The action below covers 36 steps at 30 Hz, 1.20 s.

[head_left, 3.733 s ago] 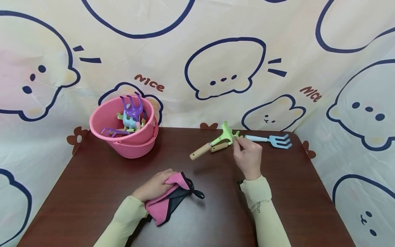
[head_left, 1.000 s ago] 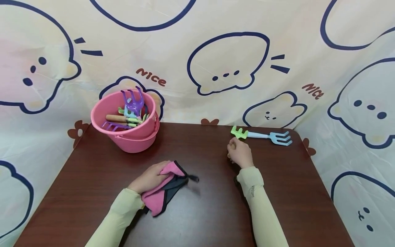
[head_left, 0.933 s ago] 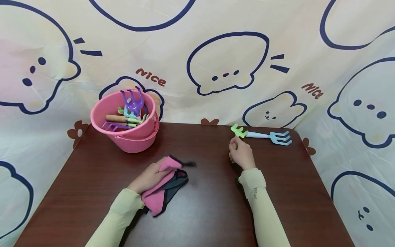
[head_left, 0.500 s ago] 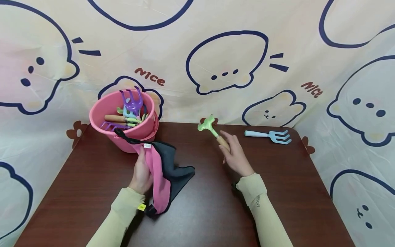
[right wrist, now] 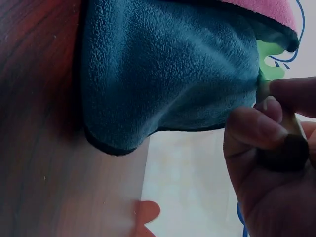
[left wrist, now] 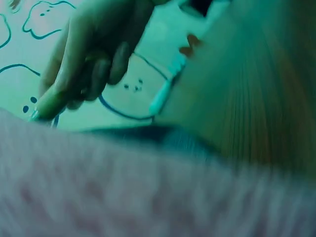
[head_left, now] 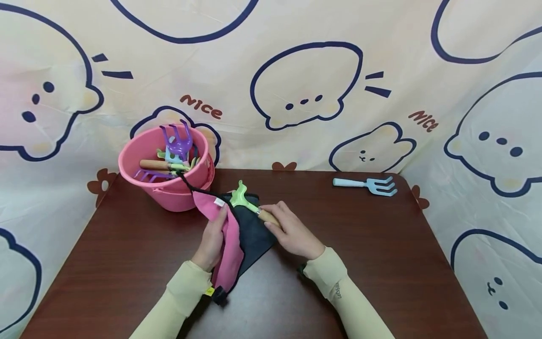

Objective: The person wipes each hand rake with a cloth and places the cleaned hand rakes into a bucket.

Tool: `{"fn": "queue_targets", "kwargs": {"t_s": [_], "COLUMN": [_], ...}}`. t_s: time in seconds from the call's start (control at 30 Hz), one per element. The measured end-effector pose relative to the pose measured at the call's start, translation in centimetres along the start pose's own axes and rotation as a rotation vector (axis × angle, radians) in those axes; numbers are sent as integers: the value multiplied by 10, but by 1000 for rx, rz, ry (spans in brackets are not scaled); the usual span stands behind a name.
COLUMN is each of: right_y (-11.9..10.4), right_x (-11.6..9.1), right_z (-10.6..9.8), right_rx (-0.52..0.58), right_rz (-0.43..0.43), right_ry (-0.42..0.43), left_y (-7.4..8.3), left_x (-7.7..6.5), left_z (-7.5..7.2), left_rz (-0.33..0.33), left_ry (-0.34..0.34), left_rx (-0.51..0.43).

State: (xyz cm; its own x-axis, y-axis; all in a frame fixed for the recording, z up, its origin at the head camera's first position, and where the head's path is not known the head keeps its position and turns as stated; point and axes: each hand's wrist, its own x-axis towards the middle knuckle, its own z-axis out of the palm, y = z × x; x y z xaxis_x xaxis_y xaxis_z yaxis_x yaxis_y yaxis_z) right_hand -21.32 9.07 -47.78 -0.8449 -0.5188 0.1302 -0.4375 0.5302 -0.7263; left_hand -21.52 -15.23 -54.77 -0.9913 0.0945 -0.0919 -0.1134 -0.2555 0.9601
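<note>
My left hand (head_left: 211,240) pinches a pink and dark grey cloth (head_left: 256,235) near its white tag, with the cloth spread so that both sides show. My right hand (head_left: 296,233) grips the wooden handle of a small toy rake (head_left: 239,197) with a light green head. The rake's head lies against the cloth's upper edge, at its grey side. In the right wrist view, grey cloth (right wrist: 163,74) hangs beside the thumb and the green head (right wrist: 269,57) shows partly behind it. Blurred pink cloth (left wrist: 148,192) fills the bottom of the left wrist view.
Nested pink buckets (head_left: 169,202) stand at the back left, holding several toy garden tools, among them a purple fork (head_left: 179,143). A light blue fork (head_left: 372,185) lies at the back right of the brown table (head_left: 381,263). A patterned curtain hangs behind.
Another wooden-handled green tool has gone into the bucket. My left hand has raised and spread the cloth near the buckets. My right hand has picked up the rake and brought it left to the cloth.
</note>
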Motion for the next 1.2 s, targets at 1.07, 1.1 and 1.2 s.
{"fn": "queue_targets", "kwargs": {"t_s": [1.07,1.1,1.2], "right_y": [-20,-23,-29], "right_x": [-7,-7,-8], "right_z": [-6,-4,4], "right_rx": [-542,-558,-613], "right_rz": [-252,-262,-276], "right_ry": [94,90,79], "left_y": [39,39,38], "left_x": [-19,-19,-20], "left_z": [19,19,18], "left_rz": [554,548,546], "left_ry": [266,280,323], "left_rx": [1034,1042,1048]}}
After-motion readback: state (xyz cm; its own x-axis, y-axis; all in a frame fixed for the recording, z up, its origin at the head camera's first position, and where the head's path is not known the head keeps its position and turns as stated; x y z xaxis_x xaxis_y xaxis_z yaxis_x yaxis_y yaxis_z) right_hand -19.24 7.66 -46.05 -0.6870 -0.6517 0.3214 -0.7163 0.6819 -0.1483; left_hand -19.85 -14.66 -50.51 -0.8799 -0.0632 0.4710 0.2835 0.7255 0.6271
